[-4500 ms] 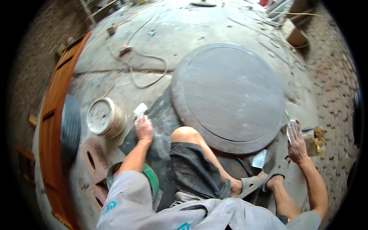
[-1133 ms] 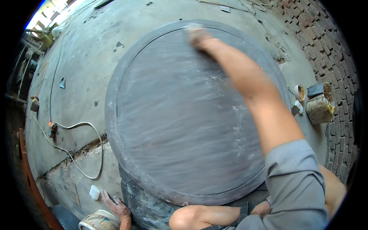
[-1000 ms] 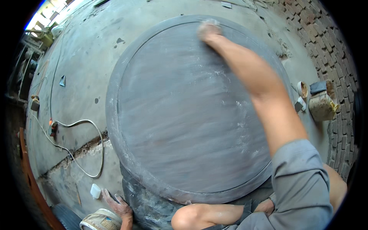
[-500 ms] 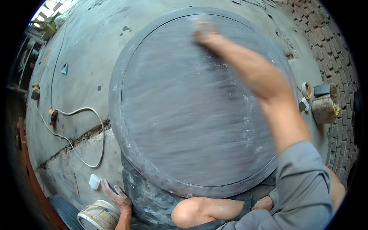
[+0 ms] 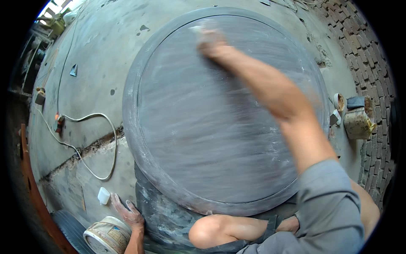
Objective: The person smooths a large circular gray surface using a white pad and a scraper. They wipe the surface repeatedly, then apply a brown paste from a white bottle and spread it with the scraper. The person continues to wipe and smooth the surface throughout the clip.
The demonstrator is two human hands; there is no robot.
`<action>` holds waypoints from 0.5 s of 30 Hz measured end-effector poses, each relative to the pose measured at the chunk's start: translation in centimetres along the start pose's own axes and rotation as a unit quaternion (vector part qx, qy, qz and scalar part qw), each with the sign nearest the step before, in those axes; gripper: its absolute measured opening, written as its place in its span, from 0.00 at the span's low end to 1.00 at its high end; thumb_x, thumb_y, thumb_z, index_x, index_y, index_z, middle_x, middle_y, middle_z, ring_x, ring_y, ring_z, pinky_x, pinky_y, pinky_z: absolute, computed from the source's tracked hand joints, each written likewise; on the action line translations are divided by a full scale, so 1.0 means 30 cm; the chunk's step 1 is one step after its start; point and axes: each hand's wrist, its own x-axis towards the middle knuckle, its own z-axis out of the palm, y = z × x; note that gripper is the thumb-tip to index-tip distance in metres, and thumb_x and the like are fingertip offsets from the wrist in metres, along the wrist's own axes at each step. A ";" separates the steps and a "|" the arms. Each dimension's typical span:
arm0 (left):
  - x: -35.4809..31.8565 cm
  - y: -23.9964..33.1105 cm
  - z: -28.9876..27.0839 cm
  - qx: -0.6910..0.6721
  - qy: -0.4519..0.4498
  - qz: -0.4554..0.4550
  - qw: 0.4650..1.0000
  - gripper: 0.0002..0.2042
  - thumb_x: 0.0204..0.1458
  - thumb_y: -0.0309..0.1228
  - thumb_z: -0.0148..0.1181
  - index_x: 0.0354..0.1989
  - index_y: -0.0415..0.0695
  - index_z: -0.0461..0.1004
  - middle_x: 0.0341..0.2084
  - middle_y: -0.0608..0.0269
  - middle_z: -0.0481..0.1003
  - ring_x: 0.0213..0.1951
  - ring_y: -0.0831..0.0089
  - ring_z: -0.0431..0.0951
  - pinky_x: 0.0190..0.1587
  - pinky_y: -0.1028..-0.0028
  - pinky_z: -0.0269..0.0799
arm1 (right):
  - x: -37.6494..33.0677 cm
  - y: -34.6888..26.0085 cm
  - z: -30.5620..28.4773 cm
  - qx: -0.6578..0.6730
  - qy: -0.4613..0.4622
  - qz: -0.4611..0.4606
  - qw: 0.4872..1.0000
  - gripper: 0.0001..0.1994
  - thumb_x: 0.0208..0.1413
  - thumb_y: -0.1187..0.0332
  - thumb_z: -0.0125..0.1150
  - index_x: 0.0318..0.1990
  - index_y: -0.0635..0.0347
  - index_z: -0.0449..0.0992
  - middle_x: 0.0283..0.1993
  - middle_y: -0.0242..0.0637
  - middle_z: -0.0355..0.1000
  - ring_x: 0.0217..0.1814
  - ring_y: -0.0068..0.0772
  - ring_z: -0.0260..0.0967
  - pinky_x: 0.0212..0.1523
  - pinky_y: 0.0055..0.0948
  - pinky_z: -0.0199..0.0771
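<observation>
A large round grey tabletop-like disc (image 5: 203, 127) with a groove near its rim lies before me, its surface streaked with pale dust. My right hand (image 5: 211, 42) is at its far side, left of the middle, arm stretched across it. Motion smears the fingers; a pale edge shows at the hand, but the thing under it cannot be made out. Low at the left, my left hand (image 5: 129, 213) rests on the floor beside the disc, fingers spread and holding nothing. Close to its fingertips sits a small white plastic piece (image 5: 103, 195).
A stained white bucket (image 5: 108, 237) stands beside my left forearm, with a dark tyre-like ring (image 5: 69, 228) behind it. A pale cable (image 5: 115, 144) loops over the floor at left. Right of the disc are a dirty container (image 5: 359, 122), an open round tub (image 5: 338, 101) and bricks (image 5: 363, 46).
My right hand has swept left over the far part of the disc. My left hand stays on the floor. The whole view has shifted slightly.
</observation>
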 end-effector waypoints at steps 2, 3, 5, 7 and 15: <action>0.053 0.073 0.105 -0.040 -0.020 0.042 0.998 0.30 0.70 0.45 0.42 0.72 0.32 0.58 0.74 0.38 0.55 0.75 0.44 0.53 0.77 0.52 0.45 | 0.031 -0.029 0.090 -0.101 0.180 -0.100 0.974 0.26 0.57 0.63 0.53 0.62 0.65 0.72 0.68 0.59 0.68 0.72 0.57 0.64 0.69 0.47 0.68; 0.029 0.044 0.085 -0.033 -0.015 0.036 0.999 0.30 0.70 0.45 0.42 0.72 0.32 0.58 0.74 0.38 0.55 0.75 0.44 0.53 0.77 0.52 0.45 | 0.019 -0.069 0.069 -0.050 0.057 -0.083 0.994 0.24 0.57 0.64 0.53 0.60 0.64 0.74 0.64 0.59 0.71 0.69 0.56 0.67 0.66 0.46 0.71; -0.028 -0.045 0.014 -0.015 0.012 0.009 1.000 0.31 0.71 0.45 0.42 0.72 0.32 0.58 0.74 0.38 0.55 0.75 0.44 0.54 0.77 0.52 0.46 | 0.013 -0.137 -0.078 0.049 -0.185 -0.075 0.979 0.20 0.56 0.66 0.54 0.55 0.63 0.77 0.58 0.57 0.76 0.63 0.54 0.74 0.60 0.45 0.77; -0.016 -0.007 0.032 -0.030 -0.001 0.003 1.000 0.30 0.70 0.45 0.42 0.72 0.32 0.58 0.74 0.39 0.56 0.75 0.44 0.54 0.77 0.51 0.45 | -0.013 0.230 -0.098 -0.068 -0.112 -0.074 0.989 0.13 0.58 0.69 0.52 0.46 0.61 0.79 0.45 0.53 0.80 0.50 0.52 0.80 0.49 0.46 0.81; 0.024 0.012 0.087 -0.042 -0.006 0.020 0.999 0.31 0.70 0.45 0.43 0.72 0.32 0.59 0.74 0.40 0.56 0.76 0.44 0.52 0.77 0.51 0.43 | -0.023 -0.022 0.079 -0.098 0.064 -0.157 0.981 0.18 0.60 0.70 0.50 0.55 0.72 0.71 0.59 0.60 0.72 0.62 0.58 0.72 0.64 0.46 0.75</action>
